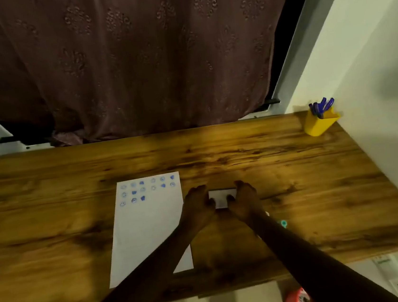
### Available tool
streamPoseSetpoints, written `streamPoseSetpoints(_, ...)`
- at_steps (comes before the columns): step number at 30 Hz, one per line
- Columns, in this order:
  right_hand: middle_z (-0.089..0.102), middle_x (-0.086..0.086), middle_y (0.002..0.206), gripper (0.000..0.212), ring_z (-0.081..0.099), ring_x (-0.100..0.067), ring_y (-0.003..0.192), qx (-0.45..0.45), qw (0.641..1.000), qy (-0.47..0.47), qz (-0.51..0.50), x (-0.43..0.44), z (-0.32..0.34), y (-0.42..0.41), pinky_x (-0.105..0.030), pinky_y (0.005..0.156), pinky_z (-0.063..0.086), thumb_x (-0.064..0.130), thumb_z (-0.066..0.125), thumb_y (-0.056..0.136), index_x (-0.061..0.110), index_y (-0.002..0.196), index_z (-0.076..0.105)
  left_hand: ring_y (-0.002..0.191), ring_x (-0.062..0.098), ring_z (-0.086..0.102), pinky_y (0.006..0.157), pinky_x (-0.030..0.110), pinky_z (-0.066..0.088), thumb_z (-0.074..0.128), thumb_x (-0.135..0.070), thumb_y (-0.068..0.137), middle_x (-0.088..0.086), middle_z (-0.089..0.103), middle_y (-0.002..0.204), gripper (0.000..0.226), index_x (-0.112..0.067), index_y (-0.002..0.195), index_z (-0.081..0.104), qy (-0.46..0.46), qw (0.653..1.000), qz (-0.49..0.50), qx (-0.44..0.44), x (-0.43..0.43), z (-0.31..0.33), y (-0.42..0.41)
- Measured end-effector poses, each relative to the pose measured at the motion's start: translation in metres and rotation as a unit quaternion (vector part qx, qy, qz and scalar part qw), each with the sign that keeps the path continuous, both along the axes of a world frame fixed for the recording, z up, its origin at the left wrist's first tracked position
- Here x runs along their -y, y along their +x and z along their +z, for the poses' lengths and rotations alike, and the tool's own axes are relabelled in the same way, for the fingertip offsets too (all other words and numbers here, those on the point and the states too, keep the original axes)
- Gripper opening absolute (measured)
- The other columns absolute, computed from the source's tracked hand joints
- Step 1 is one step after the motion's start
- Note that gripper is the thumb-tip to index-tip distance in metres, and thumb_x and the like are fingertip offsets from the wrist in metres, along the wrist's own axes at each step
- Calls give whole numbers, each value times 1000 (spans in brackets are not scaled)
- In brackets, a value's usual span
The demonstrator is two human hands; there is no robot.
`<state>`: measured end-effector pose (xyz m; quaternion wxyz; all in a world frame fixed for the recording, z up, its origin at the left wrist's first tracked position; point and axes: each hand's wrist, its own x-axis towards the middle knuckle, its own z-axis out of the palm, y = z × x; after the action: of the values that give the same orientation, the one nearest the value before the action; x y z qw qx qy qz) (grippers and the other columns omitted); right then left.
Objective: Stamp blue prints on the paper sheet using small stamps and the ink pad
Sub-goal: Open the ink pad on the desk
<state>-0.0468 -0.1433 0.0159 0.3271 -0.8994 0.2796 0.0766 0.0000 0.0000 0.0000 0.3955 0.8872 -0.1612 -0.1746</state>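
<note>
Ink pad sits just right of the paper sheet, gripped by left hand and right hand at opposite sides. Probably opening it, hard to tell in the dim view; keep it flat on the bench and pry evenly.

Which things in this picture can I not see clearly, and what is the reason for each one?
- Ink pad, head view: the left hand and right hand cover its sides; open or closed is unclear.
- Prints on the paper sheet: too small and blurred to read their shapes.
- Small stamps: only a teal bit shows beside the right forearm, which hides the rest.
- Red object below the table: cut by the bottom edge.
</note>
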Motion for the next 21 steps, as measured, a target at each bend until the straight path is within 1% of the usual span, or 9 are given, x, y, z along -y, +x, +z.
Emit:
streamPoseSetpoints(5, 53, -19, 143, 66, 52, -36, 131, -21, 1000, -2, 4, 6, -5, 2, -39, 101, 49, 17, 63, 93, 1, 151, 36, 137, 35, 52, 115, 42, 44, 68, -12, 95, 18, 54, 149, 55, -4, 146, 49, 17, 999, -2, -40, 7, -2, 3)
streamPoseSetpoints(8, 51, -18, 147, 70, 49, -35, 136, -14, 1000, 9, -11, 3, -6, 2, -38, 105, 47, 15, 64, 93, 2, 154, 33, 135, 36, 54, 114, 42, 45, 70, -10, 93, 19, 56, 147, 53, -2, 143, 53, 12, 999, 13, -43, 11, -4, 1)
streamPoseSetpoints(12, 51, -16, 149, 66, 48, -33, 138, -2, 999, 25, -27, -2, -5, 0, -37, 106, 46, 11, 62, 93, 4, 154, 36, 131, 39, 58, 111, 45, 48, 69, -3, 92, 22, 59, 142, 48, 0, 138, 57, -19, 997, 37, -59, 8, -9, 1)
streamPoseSetpoints(14, 50, -15, 151, 64, 48, -32, 139, 5, 999, 34, -31, -5, 0, 0, -37, 107, 45, 11, 61, 94, 5, 154, 37, 129, 40, 59, 110, 43, 49, 68, 0, 93, 24, 60, 141, 46, 2, 137, 58, -34, 997, 43, -63, 3, -9, 1)
streamPoseSetpoints(15, 50, -14, 151, 63, 48, -32, 139, 9, 999, 37, -33, -8, 4, 1, -36, 107, 46, 11, 61, 94, 6, 153, 39, 126, 40, 61, 107, 39, 50, 68, 0, 92, 24, 63, 137, 43, 2, 134, 60, -35, 996, 49, -58, -1, -8, 1)
streamPoseSetpoints(17, 55, -15, 146, 58, 53, -32, 134, 19, 998, 44, -28, -15, 14, 5, -36, 104, 48, 10, 62, 93, 5, 148, 45, 116, 39, 67, 95, 34, 52, 71, 0, 89, 23, 70, 126, 35, 1, 124, 67, -39, 996, 73, -34, -11, -5, 4)
streamPoseSetpoints(18, 59, -16, 141, 54, 57, -33, 128, 25, 998, 48, -24, -19, 19, 7, -37, 101, 50, 8, 63, 91, 4, 143, 51, 113, 38, 69, 91, 31, 52, 72, 0, 88, 22, 72, 123, 33, 1, 121, 69, -47, 995, 86, -32, -17, -1, 7)
streamPoseSetpoints(20, 67, -17, 128, 41, 65, -33, 115, 41, 998, 55, -16, -32, 31, 11, -40, 93, 57, 5, 65, 89, 2, 130, 61, 113, 34, 69, 89, 27, 52, 74, 0, 85, 19, 72, 123, 35, 1, 120, 71, -52, 993, 100, -28, -32, 9, 14)
streamPoseSetpoints(21, 69, -17, 124, 37, 66, -33, 111, 50, 997, 55, -11, -40, 37, 14, -39, 88, 57, 5, 65, 89, 2, 126, 63, 115, 32, 69, 90, 26, 52, 76, 0, 83, 16, 72, 125, 39, -1, 122, 71, -47, 993, 110, -24, -41, 14, 18)
